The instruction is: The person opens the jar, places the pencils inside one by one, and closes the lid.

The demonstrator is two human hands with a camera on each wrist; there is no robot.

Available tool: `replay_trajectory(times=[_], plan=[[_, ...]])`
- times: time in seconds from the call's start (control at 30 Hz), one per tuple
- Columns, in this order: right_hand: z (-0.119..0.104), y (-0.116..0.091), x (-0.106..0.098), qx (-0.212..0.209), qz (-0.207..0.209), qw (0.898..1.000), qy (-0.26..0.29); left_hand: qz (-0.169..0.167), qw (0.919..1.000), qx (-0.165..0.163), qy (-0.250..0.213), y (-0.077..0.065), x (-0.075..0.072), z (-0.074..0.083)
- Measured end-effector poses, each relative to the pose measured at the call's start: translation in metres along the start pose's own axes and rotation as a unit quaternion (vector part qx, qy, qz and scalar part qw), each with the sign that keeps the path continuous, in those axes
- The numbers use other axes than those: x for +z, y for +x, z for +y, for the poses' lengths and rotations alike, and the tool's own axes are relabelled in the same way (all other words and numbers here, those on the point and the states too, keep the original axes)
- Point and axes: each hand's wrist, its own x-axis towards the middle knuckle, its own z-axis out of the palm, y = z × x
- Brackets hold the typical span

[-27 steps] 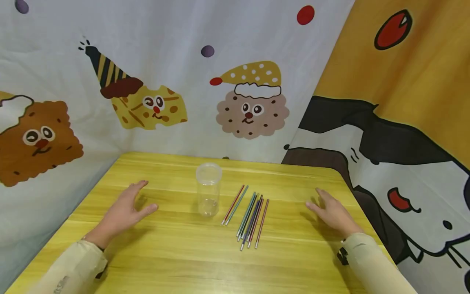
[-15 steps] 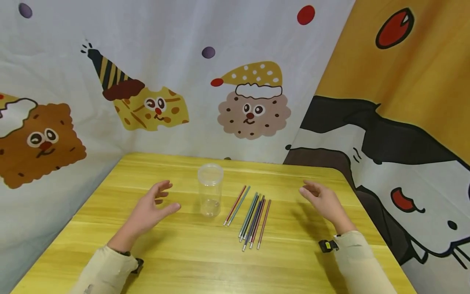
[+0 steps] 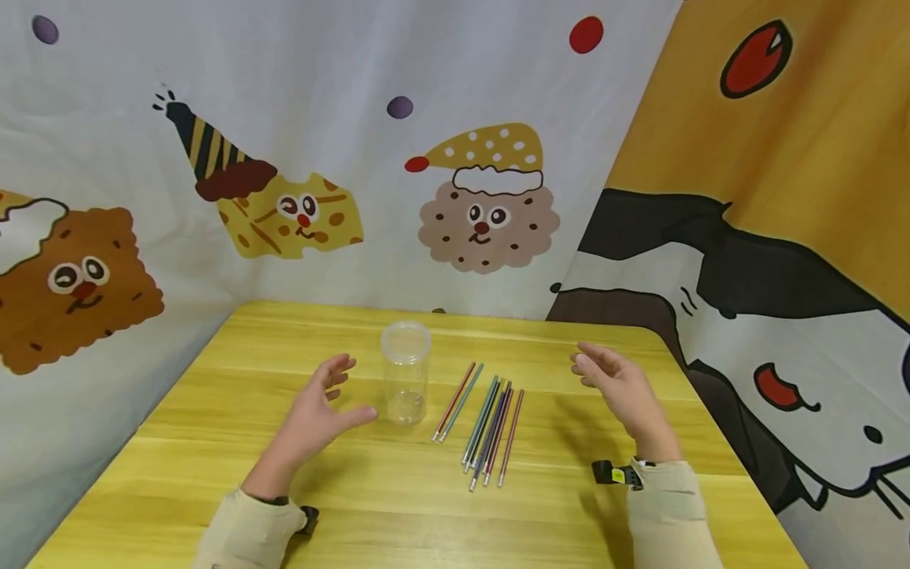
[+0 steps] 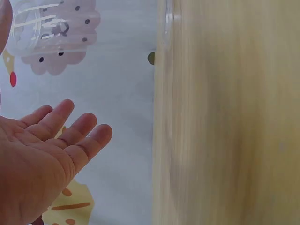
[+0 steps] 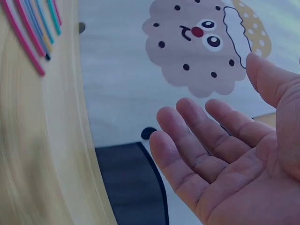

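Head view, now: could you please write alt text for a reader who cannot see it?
A person's left hand and right hand, both empty, hover above a yellow table, on either side of a clear upright jar and several loose pencils. The left hand is nearer the jar; cartoon-printed fabric hangs behind.

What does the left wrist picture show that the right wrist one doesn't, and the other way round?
Only the left wrist view shows the clear jar, the left hand and part of a yellow cheese drawing.

Only the right wrist view shows the pencils and the right hand.

Both show the wooden tabletop and the round cookie drawing on the backdrop.
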Motion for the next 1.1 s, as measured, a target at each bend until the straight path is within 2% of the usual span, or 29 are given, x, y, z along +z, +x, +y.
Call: replay_trajectory(times=[0.23, 0.6, 0.9, 1.1], plan=[[-0.008, 0.003, 0.02, 0.005, -0.013, 0.999, 0.044, 0.0, 1.0, 0.002, 0.009, 0.003, 0.019, 0.0], [-0.025, 0.013, 0.049, -0.008, -0.045, 0.998, 0.049, -0.002, 1.0, -0.002, 0.009, 0.014, 0.04, 0.006], [-0.039, 0.019, 0.066, -0.028, -0.077, 0.996, 0.043, -0.001, 0.9998, -0.012, 0.014, 0.019, 0.052, 0.01], [-0.05, 0.022, 0.075, -0.037, -0.102, 0.993, 0.035, -0.002, 0.9997, -0.015, 0.021, 0.023, 0.054, 0.011]])
